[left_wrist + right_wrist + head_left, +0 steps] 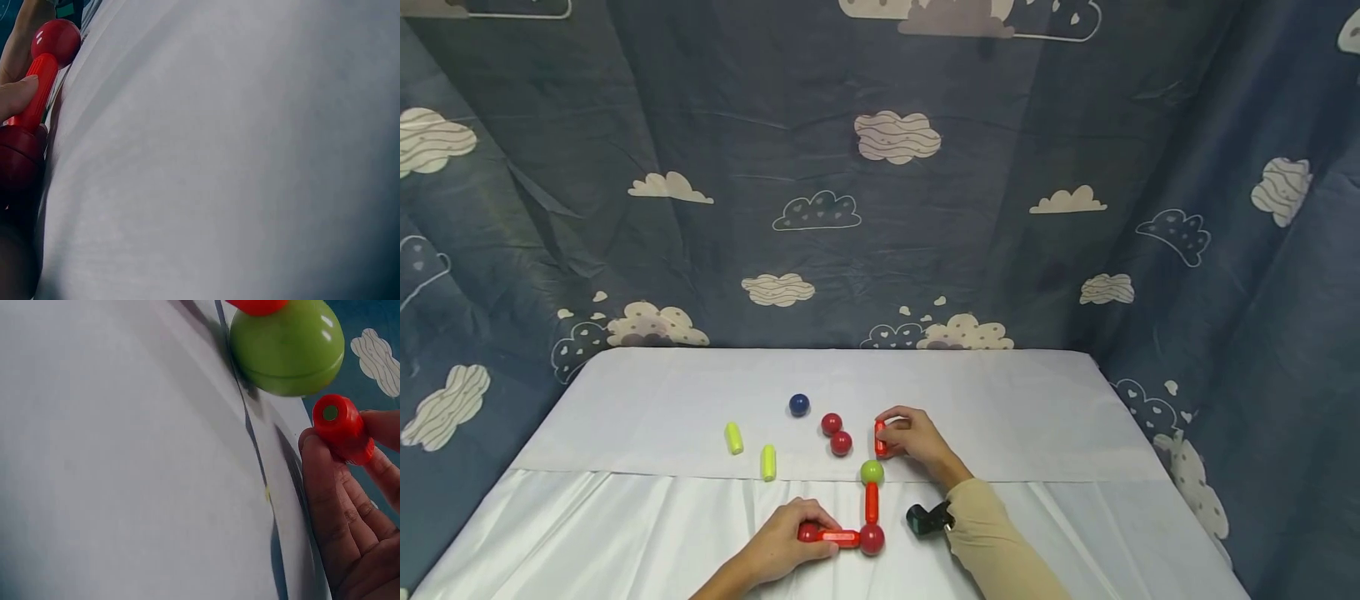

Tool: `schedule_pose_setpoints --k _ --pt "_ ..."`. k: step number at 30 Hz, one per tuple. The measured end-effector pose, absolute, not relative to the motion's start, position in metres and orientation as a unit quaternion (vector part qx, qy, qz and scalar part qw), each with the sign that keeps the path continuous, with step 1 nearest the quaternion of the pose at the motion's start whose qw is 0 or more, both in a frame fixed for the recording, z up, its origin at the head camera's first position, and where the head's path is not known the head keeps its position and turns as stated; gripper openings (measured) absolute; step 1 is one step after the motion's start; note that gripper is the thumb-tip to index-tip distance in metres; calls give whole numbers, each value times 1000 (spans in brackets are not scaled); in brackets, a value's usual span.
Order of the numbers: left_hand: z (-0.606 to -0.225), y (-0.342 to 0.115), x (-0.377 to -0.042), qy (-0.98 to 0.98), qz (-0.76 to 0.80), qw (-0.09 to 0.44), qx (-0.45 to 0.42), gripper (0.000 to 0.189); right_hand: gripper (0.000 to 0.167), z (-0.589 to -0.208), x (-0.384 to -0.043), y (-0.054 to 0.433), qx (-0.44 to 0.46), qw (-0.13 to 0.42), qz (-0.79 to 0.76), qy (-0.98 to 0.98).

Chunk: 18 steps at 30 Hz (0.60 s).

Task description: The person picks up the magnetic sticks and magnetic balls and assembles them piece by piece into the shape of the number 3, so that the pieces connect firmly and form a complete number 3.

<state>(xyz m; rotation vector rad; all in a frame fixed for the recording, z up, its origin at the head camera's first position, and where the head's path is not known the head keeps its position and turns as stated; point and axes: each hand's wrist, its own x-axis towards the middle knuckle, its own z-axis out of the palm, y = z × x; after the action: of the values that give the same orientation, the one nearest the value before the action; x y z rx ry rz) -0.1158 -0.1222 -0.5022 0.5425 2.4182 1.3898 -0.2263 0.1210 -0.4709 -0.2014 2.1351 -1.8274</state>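
My left hand (pixel 781 543) holds an L-shaped build of balls and rods, its thumb lying over the lower red rod (pixel 844 539). A red ball (pixel 807 532) is at that rod's left end, partly behind the fingers, and another red ball (pixel 872 539) forms the corner. From the corner an upper red rod (pixel 872 503) runs away from me to a green ball (pixel 872 472). Just beyond this ball, my right hand (pixel 919 440) pinches a loose red rod (pixel 880 438) between thumb and fingers. In the right wrist view the loose rod's round end (pixel 330 412) faces the camera, close to the green ball.
Two red balls (pixel 836 434) and a blue ball (pixel 799 405) lie farther back on the white-covered table (pixel 1000 400). Two yellow-green rods (pixel 768 462) lie to the left. Behind the table hangs a dark curtain (pixel 970 250) with cloud prints. A black device (pixel 927 519) sits at my right wrist.
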Motion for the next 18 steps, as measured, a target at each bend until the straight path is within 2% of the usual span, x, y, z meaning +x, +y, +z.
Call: schedule_pose_setpoints --k 10,18 --pt "-502 -122 -117 842 484 155 183 19 33 -465 -225 113 -63 163 -639 749" --pt "-503 -123 -116 844 480 150 189 19 30 -491 -234 109 -51 158 -624 764"
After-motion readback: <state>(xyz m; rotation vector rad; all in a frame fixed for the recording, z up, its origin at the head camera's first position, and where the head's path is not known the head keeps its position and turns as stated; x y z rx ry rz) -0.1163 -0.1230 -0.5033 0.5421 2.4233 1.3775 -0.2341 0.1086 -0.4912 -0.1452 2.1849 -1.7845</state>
